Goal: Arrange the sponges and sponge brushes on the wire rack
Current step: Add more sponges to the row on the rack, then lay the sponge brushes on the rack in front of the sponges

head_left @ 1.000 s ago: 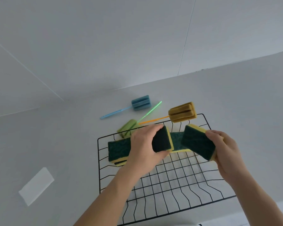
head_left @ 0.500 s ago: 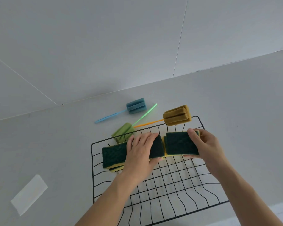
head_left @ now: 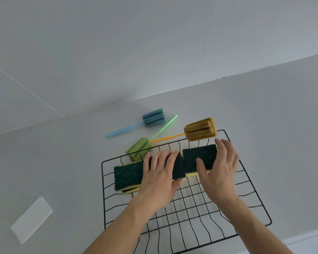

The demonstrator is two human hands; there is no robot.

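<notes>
Soft, even daylight; faint shadows; wide-angle distortion.

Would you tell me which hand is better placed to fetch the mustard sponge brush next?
Probably the right hand: its fingertips lie nearest the mustard sponge brush at the wire rack's far right corner; the left hand grips the middle sponge, further away.

Grey worktop (head_left: 264,125) spans the lower half. White wall (head_left: 117,43) at 12 o'clock, thin seams (head_left: 204,43) crossing it. White rectangular slip (head_left: 31,219) lies flat on the worktop at 8 o'clock, skewed. Paler strip (head_left: 312,242) at 5 o'clock corner.
</notes>
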